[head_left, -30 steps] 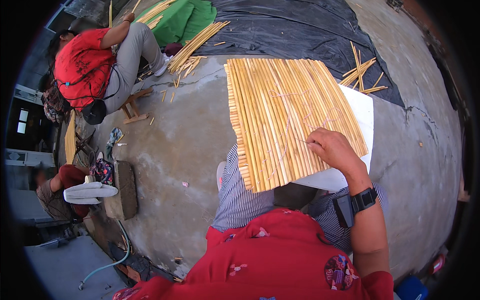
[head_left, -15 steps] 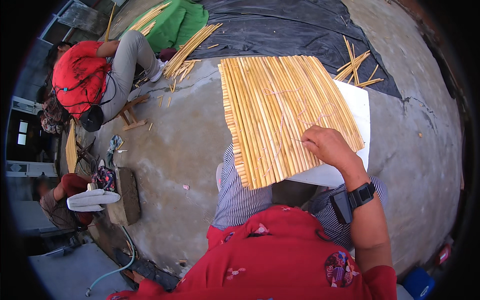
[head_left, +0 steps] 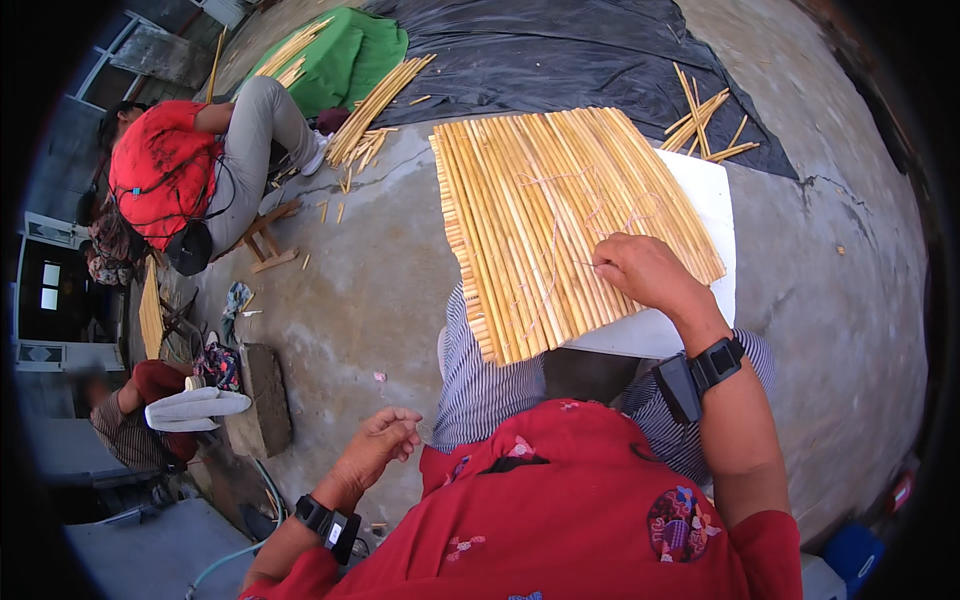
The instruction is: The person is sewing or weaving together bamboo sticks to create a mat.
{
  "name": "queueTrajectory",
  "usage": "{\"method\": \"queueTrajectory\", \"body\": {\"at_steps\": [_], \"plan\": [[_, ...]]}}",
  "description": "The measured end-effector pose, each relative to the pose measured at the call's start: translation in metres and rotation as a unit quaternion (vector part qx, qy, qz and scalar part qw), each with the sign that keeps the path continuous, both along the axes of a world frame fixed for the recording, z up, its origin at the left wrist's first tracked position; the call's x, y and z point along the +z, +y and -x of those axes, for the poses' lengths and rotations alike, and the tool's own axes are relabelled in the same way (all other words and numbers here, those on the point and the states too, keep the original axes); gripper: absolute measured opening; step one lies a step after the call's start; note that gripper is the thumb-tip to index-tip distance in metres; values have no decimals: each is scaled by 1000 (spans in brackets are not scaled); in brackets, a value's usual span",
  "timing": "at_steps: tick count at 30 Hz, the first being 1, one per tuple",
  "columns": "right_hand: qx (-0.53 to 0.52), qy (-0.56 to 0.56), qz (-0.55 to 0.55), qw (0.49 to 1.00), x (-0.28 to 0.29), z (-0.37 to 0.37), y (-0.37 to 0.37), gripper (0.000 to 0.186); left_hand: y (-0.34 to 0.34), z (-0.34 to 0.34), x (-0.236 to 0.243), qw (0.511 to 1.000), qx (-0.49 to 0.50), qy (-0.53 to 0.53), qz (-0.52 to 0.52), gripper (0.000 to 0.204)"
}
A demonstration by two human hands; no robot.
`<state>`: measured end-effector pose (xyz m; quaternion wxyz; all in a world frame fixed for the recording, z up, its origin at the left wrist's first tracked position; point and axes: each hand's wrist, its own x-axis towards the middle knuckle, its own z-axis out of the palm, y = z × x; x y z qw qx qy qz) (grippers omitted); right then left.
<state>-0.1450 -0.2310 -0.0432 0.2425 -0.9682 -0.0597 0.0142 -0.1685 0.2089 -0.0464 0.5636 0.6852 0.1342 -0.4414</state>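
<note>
A mat of pale cane rods [head_left: 505, 200] lies on a white board [head_left: 715, 225] over my striped-clad knees, with a thin pink thread [head_left: 555, 225] looped loosely across it. My right hand [head_left: 640, 270] rests low on the mat, thumb and forefinger pinched on a thin needle [head_left: 585, 263]. My left hand [head_left: 380, 440] is off the mat, below and left of it beside my leg, fingers loosely bent and apart, with nothing visible in it.
A person in a red top [head_left: 165, 160] sits at upper left, another person [head_left: 125, 430] at lower left near a concrete block [head_left: 258, 410]. Loose cane bundles [head_left: 375, 105], a green cloth [head_left: 350, 60] and black sheet [head_left: 520, 55] lie ahead. A hose [head_left: 215, 570] runs at lower left.
My left hand and forearm have come into view from the lower left. My right hand has moved slightly up and left with the mat's position in the picture.
</note>
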Motion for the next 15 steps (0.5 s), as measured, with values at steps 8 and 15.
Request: {"method": "queueTrajectory", "body": {"at_steps": [8,15], "plan": [[-10,-4,-6,1000,-3,4,0,14,-136,-9,0,957,-71,210,187,51],[-5,1,-11,1000,-1,7,-2,13,-196,14,-47,914,124,110,371,73]]}}
